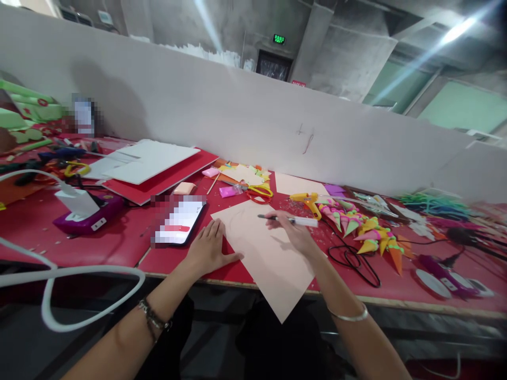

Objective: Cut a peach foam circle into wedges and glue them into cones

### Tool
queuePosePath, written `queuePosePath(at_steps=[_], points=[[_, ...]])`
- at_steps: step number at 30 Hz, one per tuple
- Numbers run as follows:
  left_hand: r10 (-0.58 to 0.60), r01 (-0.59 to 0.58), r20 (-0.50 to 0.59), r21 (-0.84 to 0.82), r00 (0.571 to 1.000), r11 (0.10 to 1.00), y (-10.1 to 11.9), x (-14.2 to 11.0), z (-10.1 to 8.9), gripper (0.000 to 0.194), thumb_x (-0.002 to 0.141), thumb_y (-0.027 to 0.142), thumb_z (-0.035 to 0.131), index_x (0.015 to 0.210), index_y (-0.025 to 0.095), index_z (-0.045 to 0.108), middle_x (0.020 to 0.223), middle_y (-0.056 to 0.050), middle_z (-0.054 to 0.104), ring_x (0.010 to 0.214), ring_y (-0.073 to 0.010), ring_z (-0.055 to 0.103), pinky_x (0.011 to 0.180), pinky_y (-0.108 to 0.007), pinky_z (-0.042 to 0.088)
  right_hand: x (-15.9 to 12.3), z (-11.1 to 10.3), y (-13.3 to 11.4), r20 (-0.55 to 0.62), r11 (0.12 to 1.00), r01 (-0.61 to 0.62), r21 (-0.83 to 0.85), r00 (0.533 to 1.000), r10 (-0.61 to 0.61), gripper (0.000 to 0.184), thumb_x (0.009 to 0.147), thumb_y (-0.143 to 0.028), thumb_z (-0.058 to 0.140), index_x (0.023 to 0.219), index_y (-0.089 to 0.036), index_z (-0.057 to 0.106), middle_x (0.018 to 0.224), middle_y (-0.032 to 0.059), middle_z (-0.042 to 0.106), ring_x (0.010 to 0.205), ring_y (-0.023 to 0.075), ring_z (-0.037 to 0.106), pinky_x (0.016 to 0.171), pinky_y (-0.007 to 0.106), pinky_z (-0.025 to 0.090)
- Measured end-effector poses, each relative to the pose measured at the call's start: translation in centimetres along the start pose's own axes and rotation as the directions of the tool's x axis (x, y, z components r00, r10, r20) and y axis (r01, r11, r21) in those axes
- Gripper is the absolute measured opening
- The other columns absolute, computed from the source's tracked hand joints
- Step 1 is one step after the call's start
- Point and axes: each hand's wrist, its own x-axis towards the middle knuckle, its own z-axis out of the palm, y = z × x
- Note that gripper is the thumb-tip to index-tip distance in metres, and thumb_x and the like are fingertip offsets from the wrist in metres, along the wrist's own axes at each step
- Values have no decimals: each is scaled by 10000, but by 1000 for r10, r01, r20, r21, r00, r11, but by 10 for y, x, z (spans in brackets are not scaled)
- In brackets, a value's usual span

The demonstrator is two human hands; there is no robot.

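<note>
A pale peach sheet of paper (273, 264) lies turned on the red table, its lower corner jutting past the front edge. Faint curved pencil-like lines show near its upper left. My left hand (212, 248) rests flat with fingers extended, its thumb on the sheet's left edge. In my right hand (295, 232) is a pen (303, 221) with a clear barrel and dark tip, held above the paper with the tip pointing left. A phone (180, 221) with a lit, partly blurred screen lies just left of my left hand.
Behind the sheet are yellow-handled scissors (259, 191) and a yellow glue gun (309, 204). Small colourful cones (372, 237) and a black cable (352, 264) sit to the right. White boards (154, 158) and a purple power strip (89, 216) are at left. A white partition (237, 121) stands behind.
</note>
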Motion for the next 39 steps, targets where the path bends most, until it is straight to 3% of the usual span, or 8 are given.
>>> queuePosePath(at_steps=[2,5,10,21,32,39], points=[[-8,9,-8,15,1000,1000,1,-2,-1,1075,600,791,297,1319,-6,246,1397,-203,204,1293,-306,149,1019,-404,203,26,12,6,59,991,15,136,998,-23,262,746,-418,535,823,-179,608,801,33,610,739,124,579,721,267,463],[-10,9,3,39,1000,999,3,-3,-3,1066,616,782,282,1322,-16,237,1397,-198,204,1290,-308,161,1018,-406,207,53,32,21,120,970,-85,229,991,58,249,730,-404,537,689,-166,600,653,15,593,599,103,555,608,237,462],[-10,11,-10,61,1000,998,3,-4,-3,1044,633,767,283,1325,-13,234,1399,-196,199,1285,-317,173,1003,-410,231,63,50,44,108,959,-128,254,989,103,244,742,-419,505,787,-184,553,703,23,629,564,93,549,495,193,421],[1,0,-10,96,1000,995,2,-8,-3,968,669,717,319,1321,4,258,1393,-191,225,1280,-307,194,1005,-400,230,63,53,53,67,963,-91,252,995,77,240,749,-406,495,708,-173,529,635,9,609,539,81,532,497,187,407],[40,-40,5,72,999,997,-5,-8,-2,964,665,719,316,1326,20,256,1400,-183,214,1279,-304,198,1008,-395,210,57,37,46,264,958,-200,207,954,142,312,757,-386,485,590,-135,567,477,9,572,427,82,502,443,186,383],[49,-50,12,57,999,997,-7,-8,-2,956,664,717,322,1330,35,254,1403,-177,210,1279,-303,198,1007,-392,207,60,44,48,220,944,-171,282,969,110,308,746,-465,506,741,-166,582,652,11,615,529,81,536,506,195,413]])
